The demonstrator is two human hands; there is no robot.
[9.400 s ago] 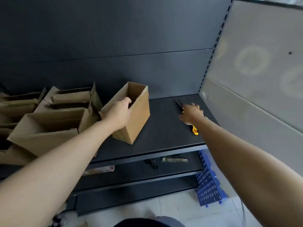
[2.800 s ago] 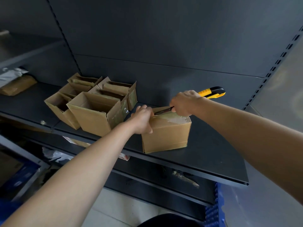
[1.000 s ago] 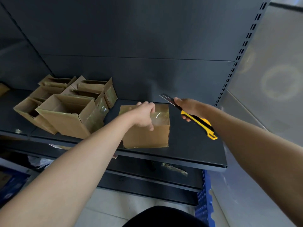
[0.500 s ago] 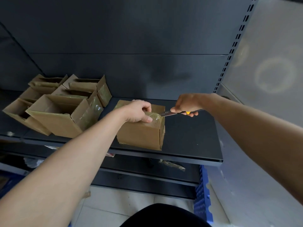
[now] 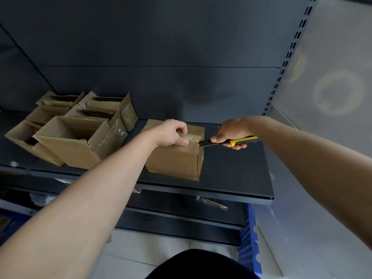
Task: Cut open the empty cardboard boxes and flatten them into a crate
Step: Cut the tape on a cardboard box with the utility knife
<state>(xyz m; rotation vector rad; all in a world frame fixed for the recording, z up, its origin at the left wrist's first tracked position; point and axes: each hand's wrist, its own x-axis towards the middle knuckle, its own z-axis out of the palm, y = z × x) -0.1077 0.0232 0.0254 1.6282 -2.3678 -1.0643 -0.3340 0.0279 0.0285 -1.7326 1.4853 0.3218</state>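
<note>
**A:** Where's the box being cut?

**B:** The taped cardboard box stands on the dark shelf, right of the opened boxes. The left hand grips its top beside the tape. The right hand is clamped on the yellow utility knife, with the blade tip at the top right edge.

**A:** How would you do the cut well?

**B:** Keep the blade shallow and follow the tape seam. The left thumb looks close to the tip, so I'd move it clear. Press down so the box can't slide. The blue crate is below, at the right.
</note>
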